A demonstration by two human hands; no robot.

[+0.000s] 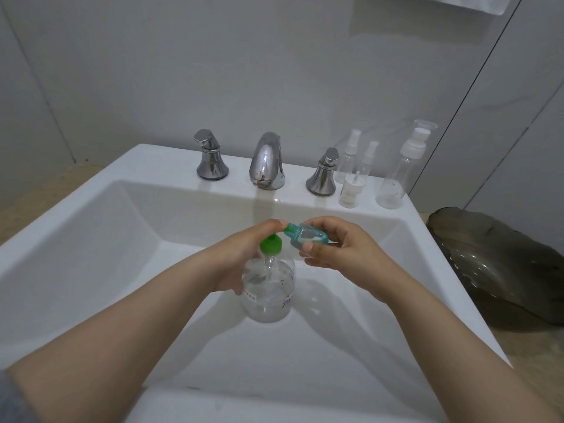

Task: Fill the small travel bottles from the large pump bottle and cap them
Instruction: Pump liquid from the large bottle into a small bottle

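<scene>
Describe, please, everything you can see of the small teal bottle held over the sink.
The small teal bottle is translucent blue-green plastic, with a threaded neck and no cap. It lies tilted almost on its side above the sink basin, neck pointing left towards the green pump head of the large pump bottle. The right hand pinches its body between thumb and fingers. The left hand grips the pump bottle beside it. Its fill level cannot be told.
</scene>
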